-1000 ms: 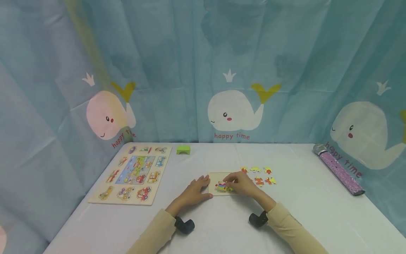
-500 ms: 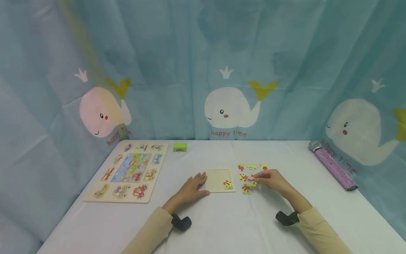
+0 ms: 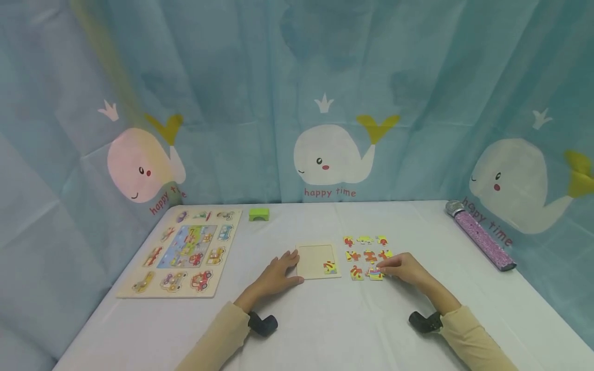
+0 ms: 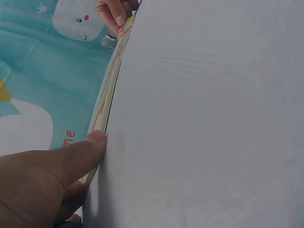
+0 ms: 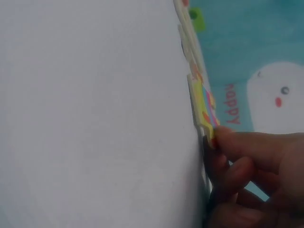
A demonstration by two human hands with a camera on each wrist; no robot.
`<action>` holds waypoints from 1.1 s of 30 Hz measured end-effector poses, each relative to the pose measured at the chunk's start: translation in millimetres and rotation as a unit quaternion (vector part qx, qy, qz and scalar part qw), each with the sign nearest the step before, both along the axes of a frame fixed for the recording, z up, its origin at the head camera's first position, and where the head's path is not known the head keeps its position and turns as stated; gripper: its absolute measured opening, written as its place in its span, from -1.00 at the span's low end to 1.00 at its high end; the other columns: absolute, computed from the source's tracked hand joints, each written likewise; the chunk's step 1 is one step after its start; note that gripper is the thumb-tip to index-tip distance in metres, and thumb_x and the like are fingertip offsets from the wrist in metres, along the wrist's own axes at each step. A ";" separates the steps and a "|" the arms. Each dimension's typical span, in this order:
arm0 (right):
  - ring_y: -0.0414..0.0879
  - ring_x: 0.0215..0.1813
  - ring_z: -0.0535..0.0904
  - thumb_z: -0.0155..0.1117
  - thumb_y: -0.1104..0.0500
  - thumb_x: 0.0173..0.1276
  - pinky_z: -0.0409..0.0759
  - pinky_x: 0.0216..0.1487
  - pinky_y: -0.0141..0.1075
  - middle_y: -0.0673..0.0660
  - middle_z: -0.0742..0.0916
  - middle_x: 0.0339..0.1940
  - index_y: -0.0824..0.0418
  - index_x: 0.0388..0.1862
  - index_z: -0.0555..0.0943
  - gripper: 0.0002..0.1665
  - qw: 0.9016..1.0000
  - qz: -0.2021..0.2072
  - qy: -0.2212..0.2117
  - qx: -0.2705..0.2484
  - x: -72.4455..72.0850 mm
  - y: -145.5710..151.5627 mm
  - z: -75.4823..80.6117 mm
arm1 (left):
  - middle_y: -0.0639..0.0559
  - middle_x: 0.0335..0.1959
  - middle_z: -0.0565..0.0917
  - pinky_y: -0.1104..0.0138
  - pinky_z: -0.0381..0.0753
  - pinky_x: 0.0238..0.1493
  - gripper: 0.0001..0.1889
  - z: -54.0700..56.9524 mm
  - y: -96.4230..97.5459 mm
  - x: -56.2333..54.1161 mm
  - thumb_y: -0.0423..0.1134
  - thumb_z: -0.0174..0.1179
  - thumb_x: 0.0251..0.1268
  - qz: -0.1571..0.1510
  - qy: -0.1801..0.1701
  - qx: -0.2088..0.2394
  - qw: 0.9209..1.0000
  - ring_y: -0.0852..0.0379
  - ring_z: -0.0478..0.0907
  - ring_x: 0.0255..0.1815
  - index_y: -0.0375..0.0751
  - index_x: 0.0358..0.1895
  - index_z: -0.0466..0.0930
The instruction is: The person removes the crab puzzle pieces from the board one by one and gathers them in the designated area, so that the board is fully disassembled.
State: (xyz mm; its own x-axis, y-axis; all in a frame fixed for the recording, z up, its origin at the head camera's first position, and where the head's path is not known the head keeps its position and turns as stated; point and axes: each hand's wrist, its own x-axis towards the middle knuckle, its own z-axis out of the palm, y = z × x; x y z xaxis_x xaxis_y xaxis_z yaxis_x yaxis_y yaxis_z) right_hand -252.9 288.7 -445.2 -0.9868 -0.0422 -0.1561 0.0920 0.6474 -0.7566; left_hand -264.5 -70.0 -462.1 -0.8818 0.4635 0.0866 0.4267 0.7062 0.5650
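Observation:
My left hand [image 3: 277, 274] lies at the left side of a shallow wooden puzzle tray [image 3: 313, 277], fingers extended along the edge. In the left wrist view its thumb [image 4: 90, 142] touches the tray's near edge. One yellow-and-red puzzle piece [image 3: 330, 267] sits in the tray's near right corner. My right hand [image 3: 408, 271] pinches the right edge of a yellow puzzle piece [image 3: 375, 273] with rainbow stripes, low over the white table. The right wrist view shows thumb and fingers on that striped piece's end. Other loose pieces [image 3: 370, 256] lie in rows beyond and to its left.
At left lies a large wooden vehicle puzzle board [image 3: 162, 288]. A green arch block [image 3: 259, 214] stands near the back edge. A pink glitter microphone [image 3: 482, 238] lies at the far right. Behind the table [image 3: 325, 330] hangs a blue curtain [image 3: 250, 103] with whales.
The right hand has carried the rainbow-striped piece from above the tray rightward to the near right of the loose pieces. The left hand has stayed at the tray; the head view has shifted slightly.

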 end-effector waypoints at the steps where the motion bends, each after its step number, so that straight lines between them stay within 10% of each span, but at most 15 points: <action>1: -0.16 -0.38 0.41 0.34 0.08 0.14 0.44 -0.41 -0.37 0.07 0.71 -0.21 0.20 -0.21 0.71 -0.72 1.000 0.000 0.002 0.001 0.1 -0.5 0.3 | -0.07 0.42 0.20 -0.01 -0.07 0.44 -0.30 0.2 -0.1 0.0 0.01 0.19 0.17 0.001 -0.001 0.000 1.000 -0.06 0.02 0.47 -0.28 0.32 0.25; 23: -0.14 -0.35 0.44 0.29 0.15 0.18 0.47 -0.42 -0.36 0.11 0.67 -0.21 0.25 -0.09 0.66 -0.68 0.999 0.041 0.025 0.008 0.2 -3.3 7.8 | -0.05 0.42 0.19 0.02 -0.09 0.45 -0.29 -0.7 -1.8 0.2 0.04 0.17 0.18 0.009 -0.002 -0.009 1.000 -0.05 0.00 0.48 -0.26 0.34 0.23; 33: -0.19 -0.51 0.41 0.26 0.21 0.20 0.43 -0.54 -0.37 0.06 0.64 -0.38 0.21 -0.11 0.66 -0.74 0.984 0.164 0.061 0.036 -20.4 -64.5 22.5 | -0.12 0.41 0.20 -0.04 -0.07 0.43 -0.30 -1.5 -0.7 0.4 0.01 0.18 0.18 -0.012 0.003 0.001 1.000 -0.12 0.02 0.46 -0.32 0.31 0.24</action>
State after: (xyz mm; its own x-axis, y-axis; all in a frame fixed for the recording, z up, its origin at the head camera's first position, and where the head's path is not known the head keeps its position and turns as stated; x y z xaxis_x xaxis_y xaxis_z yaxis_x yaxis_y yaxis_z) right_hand -273.3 224.2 -422.6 -0.9333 -0.3554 -0.0518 -0.2198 0.6793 -0.7002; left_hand -264.1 -70.7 -463.6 -0.8704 0.4836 0.0920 0.4458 0.6949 0.5642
